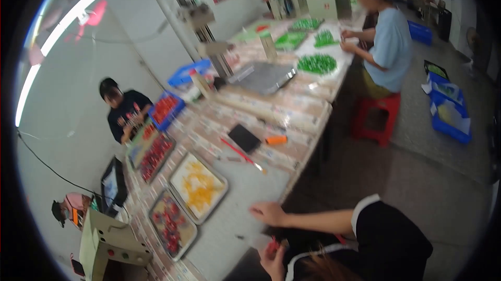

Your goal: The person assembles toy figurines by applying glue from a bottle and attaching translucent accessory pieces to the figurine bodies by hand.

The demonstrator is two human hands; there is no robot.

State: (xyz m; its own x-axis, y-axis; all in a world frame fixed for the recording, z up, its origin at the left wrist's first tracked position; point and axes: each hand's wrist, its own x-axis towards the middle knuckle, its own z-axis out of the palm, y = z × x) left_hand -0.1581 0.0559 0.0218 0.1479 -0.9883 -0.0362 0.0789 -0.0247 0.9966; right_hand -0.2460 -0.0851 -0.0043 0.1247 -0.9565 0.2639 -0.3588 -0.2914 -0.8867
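Note:
My left hand (274, 262), low in the view, pinches a small crumpled-looking red piece (272, 247); blur hides its exact kind. Just above it, my right hand (267, 213) is at the table edge with its fingers curled together. Whatever those fingers hold, if anything, is too small to make out. Left of both hands, on the grey-white work surface (222, 247), lie a tray (197, 236) of dark red pieces (172, 229) and a tray (224, 187) of yellow pieces (201, 187). A small dark bit (240, 237) rests near my hands.
A red-handled brush (242, 154), a black flat item (244, 138) and an orange cylinder (276, 139) lie farther up the table. One person (383, 46) sits at the right near green pieces (317, 63); another (128, 108) works at the left. A pale machine (107, 244) stands lower left.

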